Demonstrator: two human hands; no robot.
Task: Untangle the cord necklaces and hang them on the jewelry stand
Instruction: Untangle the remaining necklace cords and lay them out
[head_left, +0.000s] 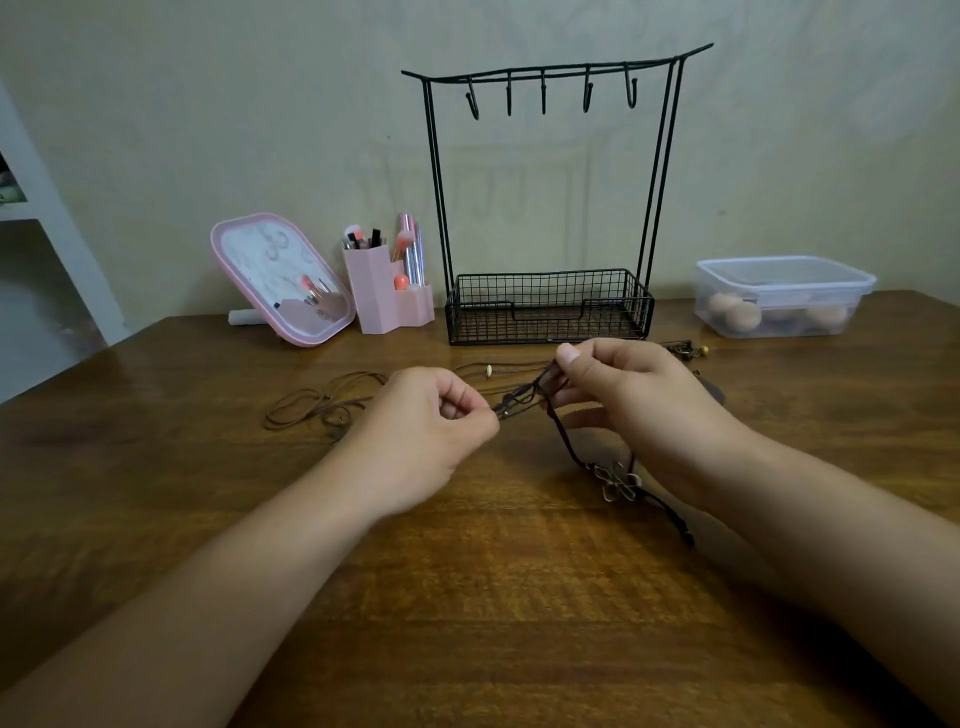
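Both hands up over the table (467, 597), working a knot of dark cords (524, 397). Left hand (426, 431) has thumb + forefinger pinched shut on one end of the tangle, right hand (623, 395) is pinched on the other end, w/ the knot stretched between them just above the wood. Can't really make out how many cords are in the knot, too thin & blurry.

One dark strand drops from the knot down to a flower pendant (617, 483) near the right wrist, then a tail runs on toward the forearm; its end is tiny, hard to read.

Lighter brown cord (306, 408) lies looped on the table left of the left hand, partly hidden behind it. A pale bead (489, 370) shows on a strand behind the hands. Some more bits (685, 349) peek out behind the right hand, mostly blocked, can't tell what they are.

Stand (550, 306) sits at the back, all 5 hooks (543, 98) bare, basket at bottom. Pink mirror (280, 275) + brush holder (382, 291) to its left, a lidded plastic box (784, 296) to its right.
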